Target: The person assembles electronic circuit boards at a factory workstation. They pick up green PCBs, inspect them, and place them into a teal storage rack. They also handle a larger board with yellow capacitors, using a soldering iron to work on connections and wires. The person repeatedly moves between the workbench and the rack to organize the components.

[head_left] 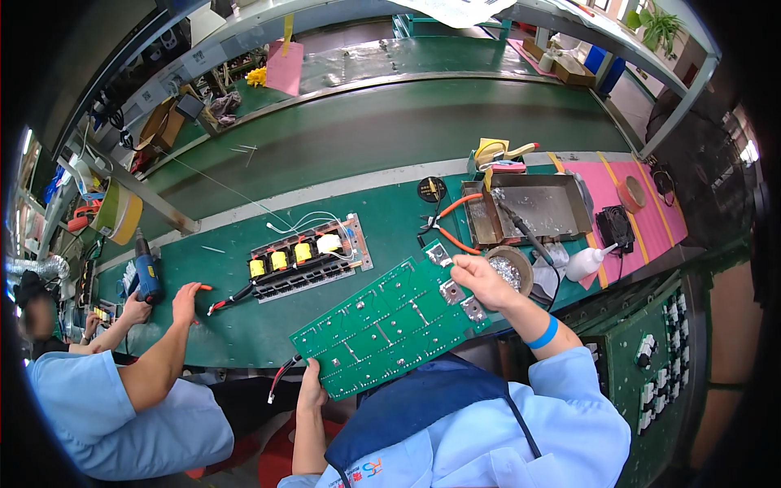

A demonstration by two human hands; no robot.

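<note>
Over the bench's near edge, left hand (310, 389) and right hand (485, 281) grip a green circuit board (386, 324).

The person wore a light blue work shirt with short sleeves. One sleeve (569, 374) ended well back from the right hand (485, 281), and the forearm was bare. A bright blue band (543, 333) went around the right wrist, just behind that hand. A dark blue apron (415, 407) covered the chest, with thin dark straps running over the shoulder. The left hand (311, 389) was bare, with no band behind it.
</note>
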